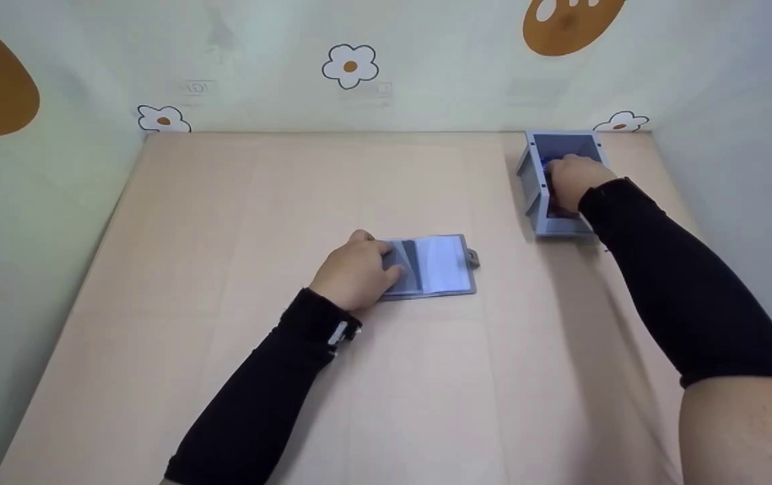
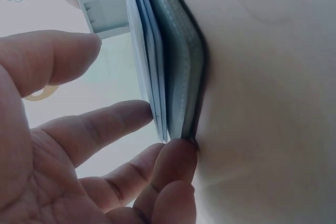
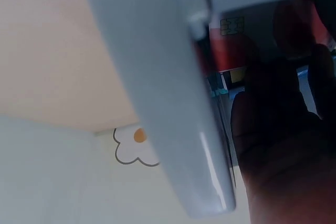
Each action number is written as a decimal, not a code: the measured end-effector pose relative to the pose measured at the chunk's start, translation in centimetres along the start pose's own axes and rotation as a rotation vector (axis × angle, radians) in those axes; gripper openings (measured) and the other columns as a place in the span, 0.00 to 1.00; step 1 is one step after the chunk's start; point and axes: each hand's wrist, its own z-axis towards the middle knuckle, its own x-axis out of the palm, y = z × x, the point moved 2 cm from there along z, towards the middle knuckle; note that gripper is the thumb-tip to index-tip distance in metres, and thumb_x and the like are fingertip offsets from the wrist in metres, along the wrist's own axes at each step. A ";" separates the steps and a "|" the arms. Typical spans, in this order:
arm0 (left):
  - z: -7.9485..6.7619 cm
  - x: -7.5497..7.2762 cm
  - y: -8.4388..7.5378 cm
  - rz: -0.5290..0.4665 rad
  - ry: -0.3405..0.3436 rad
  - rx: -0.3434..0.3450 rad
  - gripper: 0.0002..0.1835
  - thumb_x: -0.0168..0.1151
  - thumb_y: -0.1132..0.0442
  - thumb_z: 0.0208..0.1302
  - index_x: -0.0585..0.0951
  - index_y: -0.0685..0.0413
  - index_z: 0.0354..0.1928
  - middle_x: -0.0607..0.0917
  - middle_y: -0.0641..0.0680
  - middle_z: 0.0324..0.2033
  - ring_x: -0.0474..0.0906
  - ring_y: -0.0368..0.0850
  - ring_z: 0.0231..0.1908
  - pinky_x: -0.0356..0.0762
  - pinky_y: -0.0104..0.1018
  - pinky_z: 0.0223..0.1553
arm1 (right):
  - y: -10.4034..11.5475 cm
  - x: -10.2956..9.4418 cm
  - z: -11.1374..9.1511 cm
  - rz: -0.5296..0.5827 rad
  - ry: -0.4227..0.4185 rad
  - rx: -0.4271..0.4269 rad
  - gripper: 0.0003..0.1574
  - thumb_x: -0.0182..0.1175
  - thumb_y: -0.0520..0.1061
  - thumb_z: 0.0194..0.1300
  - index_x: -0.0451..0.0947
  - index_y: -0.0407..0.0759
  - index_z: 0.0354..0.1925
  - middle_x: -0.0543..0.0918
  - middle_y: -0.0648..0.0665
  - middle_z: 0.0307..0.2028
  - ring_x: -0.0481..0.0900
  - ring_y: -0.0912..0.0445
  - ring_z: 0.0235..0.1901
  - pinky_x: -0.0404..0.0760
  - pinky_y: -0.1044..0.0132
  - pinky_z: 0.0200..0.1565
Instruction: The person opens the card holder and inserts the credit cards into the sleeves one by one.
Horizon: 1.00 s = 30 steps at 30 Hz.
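An open card holder with clear plastic sleeves lies on the table, its snap tab to the right. My left hand rests at its left side, fingertips on the sleeves. In the left wrist view, relaxed fingers touch the lower edge of the sleeves and the grey cover, while the thumb stands apart. My right hand reaches into a grey bin. Inside it, the right wrist view shows a red and dark bank card with a chip beside my fingers; shadow hides whether they pinch it.
The bin stands at the table's back right, near the wall printed with flowers. Its side wall rises close beside my right hand. The pale wooden table meets walls at the left, back and right.
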 end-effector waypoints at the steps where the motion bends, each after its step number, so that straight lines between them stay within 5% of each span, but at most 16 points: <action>1: 0.0 0.0 0.0 0.000 -0.001 0.002 0.31 0.61 0.44 0.73 0.79 0.52 0.71 0.77 0.59 0.64 0.82 0.53 0.52 0.79 0.48 0.63 | 0.0 0.0 0.0 0.003 0.000 0.002 0.24 0.56 0.37 0.68 0.71 0.19 0.56 0.79 0.17 0.49 0.80 0.25 0.52 0.78 0.32 0.58; 10: -0.2 -0.1 -0.1 -0.001 -0.003 0.018 0.30 0.60 0.45 0.73 0.80 0.52 0.70 0.77 0.59 0.64 0.83 0.54 0.51 0.79 0.48 0.63 | -0.1 -0.1 -0.2 0.007 -0.026 0.012 0.18 0.53 0.37 0.69 0.72 0.22 0.51 0.80 0.18 0.46 0.80 0.24 0.50 0.78 0.31 0.56; 19: -0.1 0.0 0.1 0.007 -0.002 0.031 0.30 0.60 0.45 0.73 0.80 0.53 0.70 0.77 0.60 0.64 0.82 0.54 0.53 0.79 0.48 0.64 | -0.9 -1.0 -0.5 0.126 -0.015 -0.005 0.10 0.52 0.37 0.74 0.80 0.33 0.42 0.84 0.34 0.37 0.80 0.42 0.39 0.81 0.40 0.51; 25: -0.2 0.0 0.1 0.002 -0.005 0.031 0.29 0.61 0.45 0.73 0.80 0.53 0.69 0.78 0.60 0.62 0.82 0.54 0.51 0.80 0.48 0.62 | -1.0 -2.4 -2.1 0.260 -0.077 0.139 0.19 0.52 0.45 0.80 0.83 0.33 0.53 0.86 0.32 0.47 0.79 0.39 0.46 0.79 0.40 0.53; 30: -0.1 0.1 -0.1 -0.008 0.005 0.037 0.29 0.60 0.46 0.73 0.81 0.53 0.68 0.77 0.59 0.62 0.82 0.53 0.49 0.80 0.47 0.62 | -0.8 -4.2 -3.5 0.429 -0.165 0.362 0.29 0.46 0.51 0.84 0.73 0.37 0.72 0.80 0.31 0.62 0.77 0.39 0.54 0.81 0.45 0.56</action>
